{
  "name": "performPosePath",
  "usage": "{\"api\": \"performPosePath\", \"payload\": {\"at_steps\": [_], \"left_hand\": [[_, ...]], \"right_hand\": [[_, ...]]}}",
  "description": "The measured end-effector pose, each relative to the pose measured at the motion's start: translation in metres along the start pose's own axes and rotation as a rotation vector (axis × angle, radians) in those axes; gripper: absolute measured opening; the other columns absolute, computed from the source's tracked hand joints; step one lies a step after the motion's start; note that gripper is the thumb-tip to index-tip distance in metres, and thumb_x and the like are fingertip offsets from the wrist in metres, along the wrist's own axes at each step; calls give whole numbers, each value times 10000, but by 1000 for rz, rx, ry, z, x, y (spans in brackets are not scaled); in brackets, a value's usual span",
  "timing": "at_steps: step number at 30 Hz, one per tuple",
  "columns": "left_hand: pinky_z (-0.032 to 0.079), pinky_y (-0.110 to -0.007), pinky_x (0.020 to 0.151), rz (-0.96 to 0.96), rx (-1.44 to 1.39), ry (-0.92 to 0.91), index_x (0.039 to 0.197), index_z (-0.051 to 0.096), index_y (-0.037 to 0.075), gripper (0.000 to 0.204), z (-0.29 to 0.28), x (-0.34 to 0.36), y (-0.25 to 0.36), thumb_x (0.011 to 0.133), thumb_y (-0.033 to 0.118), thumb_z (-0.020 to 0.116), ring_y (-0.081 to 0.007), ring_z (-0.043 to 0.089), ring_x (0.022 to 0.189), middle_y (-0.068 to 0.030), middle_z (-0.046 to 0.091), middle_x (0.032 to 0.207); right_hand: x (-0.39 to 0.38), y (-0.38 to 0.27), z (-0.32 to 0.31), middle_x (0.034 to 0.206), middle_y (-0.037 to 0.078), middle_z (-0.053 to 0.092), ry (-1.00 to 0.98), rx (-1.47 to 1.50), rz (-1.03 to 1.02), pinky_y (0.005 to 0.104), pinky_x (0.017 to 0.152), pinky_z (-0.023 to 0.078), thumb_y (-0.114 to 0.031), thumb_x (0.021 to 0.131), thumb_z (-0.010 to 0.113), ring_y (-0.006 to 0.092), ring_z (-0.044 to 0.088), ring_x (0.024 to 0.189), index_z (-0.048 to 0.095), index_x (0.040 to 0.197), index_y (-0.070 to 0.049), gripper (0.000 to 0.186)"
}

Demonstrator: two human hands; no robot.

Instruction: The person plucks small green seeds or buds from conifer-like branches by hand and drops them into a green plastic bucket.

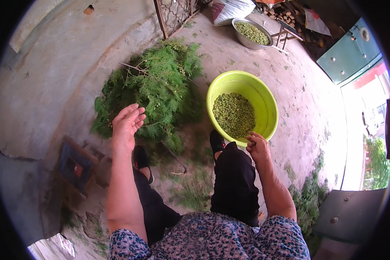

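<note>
Branches [171, 82] (heaped), bare stem [134, 68] — pointing leftward

Floor [310, 130] beneath green branches [169, 84], tub [263, 100]

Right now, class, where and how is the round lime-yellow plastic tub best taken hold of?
The lime-yellow tub is probably best gripped by its rim, at the left and right edges together, coming from above. It stands upright with a wide round mouth, and loose small green fruits lie inside, so opposite holds should keep it level.
</note>
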State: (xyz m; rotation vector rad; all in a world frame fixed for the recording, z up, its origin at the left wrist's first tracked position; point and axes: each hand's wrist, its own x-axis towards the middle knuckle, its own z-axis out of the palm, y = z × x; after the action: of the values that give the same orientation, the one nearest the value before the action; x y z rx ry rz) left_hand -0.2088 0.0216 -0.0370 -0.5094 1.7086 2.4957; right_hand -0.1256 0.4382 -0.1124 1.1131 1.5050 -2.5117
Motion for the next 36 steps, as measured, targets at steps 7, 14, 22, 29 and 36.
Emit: {"api": "performPosePath", "payload": {"at_steps": [7,14,22,29,36], "left_hand": [[456,-243,712,14,20,-30,1064,555,38,244,-3,-3,6,835,120,566,-136,596,814,-79,625,959],[458,-246,714,49,17,-65,1054,565,26,242,-7,3,1,832,121,575,-134,596,816,-86,628,959],[448,-245,741,10,71,-76,1082,549,25,268,4,4,0,839,137,565,-133,590,833,-86,620,975],[461,-249,719,13,50,-83,1052,562,22,239,8,6,1,836,125,568,-145,596,818,-88,624,971],[459,-246,707,17,13,-45,1031,564,24,220,-13,10,-1,825,101,574,-143,602,805,-98,630,950]], "right_hand": [[34,-34,53,827,103,526,15,29,-296,325,567,473,-28,811,463,212,538,677,499,1043,15,239],[50,-69,124,852,126,513,-387,316,-84,297,650,456,-156,879,504,228,519,778,472,980,10,197],[-17,-49,194,850,89,553,-639,20,-136,240,538,423,-113,896,434,142,530,662,495,1080,41,248],[-38,-35,169,508,-69,378,-405,-514,-522,171,388,188,-218,884,518,16,287,410,598,969,-24,226],[38,-67,113,601,-20,447,36,-514,-558,211,402,290,-189,853,554,57,378,468,580,1007,-15,234]]}}
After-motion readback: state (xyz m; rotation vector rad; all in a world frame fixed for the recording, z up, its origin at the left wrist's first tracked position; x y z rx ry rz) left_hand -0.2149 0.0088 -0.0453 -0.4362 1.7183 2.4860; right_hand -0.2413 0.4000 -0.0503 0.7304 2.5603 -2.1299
